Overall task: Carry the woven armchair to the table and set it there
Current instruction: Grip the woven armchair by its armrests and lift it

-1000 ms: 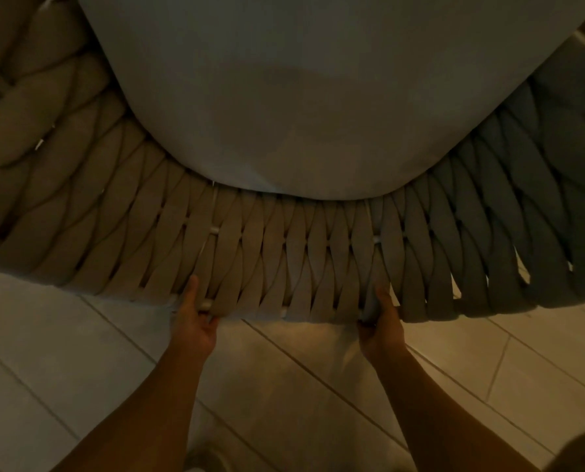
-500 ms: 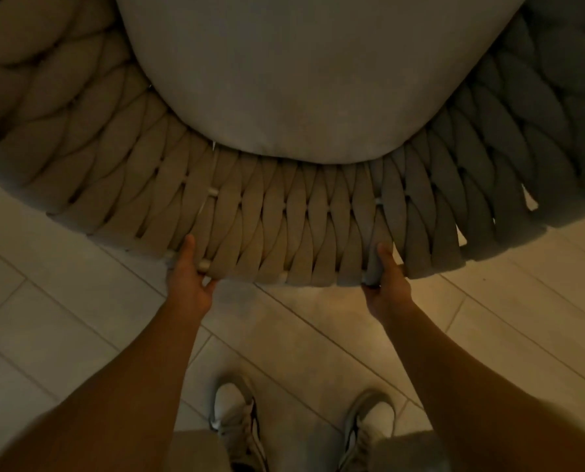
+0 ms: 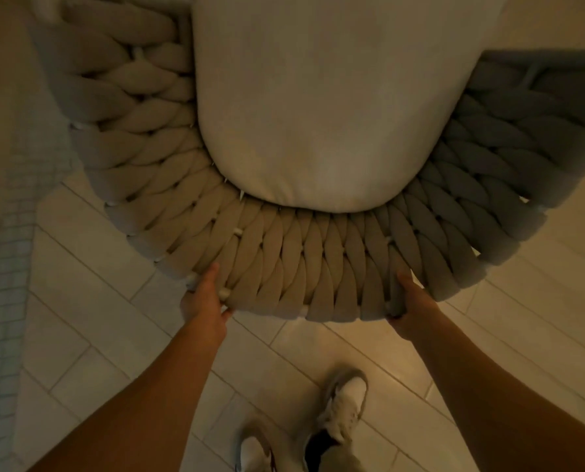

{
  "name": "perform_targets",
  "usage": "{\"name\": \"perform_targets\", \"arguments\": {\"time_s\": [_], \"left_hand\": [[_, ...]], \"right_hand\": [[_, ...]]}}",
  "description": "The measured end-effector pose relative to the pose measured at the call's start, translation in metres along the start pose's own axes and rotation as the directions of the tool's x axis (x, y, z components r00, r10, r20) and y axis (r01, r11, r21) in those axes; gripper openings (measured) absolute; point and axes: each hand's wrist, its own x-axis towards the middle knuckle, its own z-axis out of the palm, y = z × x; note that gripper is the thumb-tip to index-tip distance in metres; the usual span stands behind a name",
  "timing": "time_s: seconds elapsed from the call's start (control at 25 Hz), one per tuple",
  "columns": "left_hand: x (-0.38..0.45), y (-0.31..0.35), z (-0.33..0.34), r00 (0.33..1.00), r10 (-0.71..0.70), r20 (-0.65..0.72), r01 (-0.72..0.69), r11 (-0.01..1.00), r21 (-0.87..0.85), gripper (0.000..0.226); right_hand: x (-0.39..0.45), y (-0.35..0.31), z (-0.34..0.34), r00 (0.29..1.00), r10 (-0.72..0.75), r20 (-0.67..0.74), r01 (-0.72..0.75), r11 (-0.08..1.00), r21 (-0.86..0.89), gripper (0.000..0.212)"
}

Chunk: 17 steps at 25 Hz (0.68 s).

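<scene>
The woven armchair (image 3: 304, 267) fills the upper half of the view, seen from behind and above. Its curved back is thick beige braided rope around a pale seat cushion (image 3: 318, 114). My left hand (image 3: 204, 298) grips the back's top rim on the left, thumb on the weave and fingers under the edge. My right hand (image 3: 408, 298) grips the same rim on the right. Both arms reach forward. The chair's legs are hidden beneath it, and no table is in view.
Pale rectangular floor tiles (image 3: 114, 318) lie under and around the chair. A strip of small mosaic tiles (image 3: 2, 301) runs along the left edge. My two white sneakers (image 3: 338, 413) stand just behind the chair. The light is dim and warm.
The chair has moved further from me and sits higher in view, with more floor and my shoes showing. The mosaic strip has come into view at left. Both hands keep their grip.
</scene>
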Motion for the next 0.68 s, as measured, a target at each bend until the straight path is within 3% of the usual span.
{"name": "perform_targets", "arguments": {"time_s": [0.24,0.36,0.48,0.6,0.68], "left_hand": [[-0.022,0.051,0.035,0.996,-0.004,-0.088,0.007,0.999,0.035,0.053],[-0.035,0.075,0.059,0.985,0.055,-0.165,-0.044,0.997,0.069,0.048],[-0.045,0.113,0.086,0.955,0.159,-0.252,-0.126,0.982,0.140,0.057],[-0.053,0.170,0.119,0.918,0.327,-0.223,-0.268,0.928,0.257,0.070],[-0.056,0.213,0.148,0.895,0.390,-0.216,-0.313,0.895,0.318,0.074]], "right_hand": [[-0.032,-0.049,0.028,0.995,0.010,-0.095,-0.009,1.000,0.012,0.077],[-0.042,-0.081,0.039,0.993,-0.039,-0.110,0.036,0.999,-0.023,0.052],[-0.058,-0.122,0.066,0.962,-0.180,-0.204,0.178,0.984,-0.027,0.036],[-0.086,-0.170,0.102,0.879,-0.417,-0.232,0.412,0.908,-0.073,0.065],[-0.100,-0.214,0.127,0.799,-0.540,-0.265,0.528,0.841,-0.122,0.072]]}}
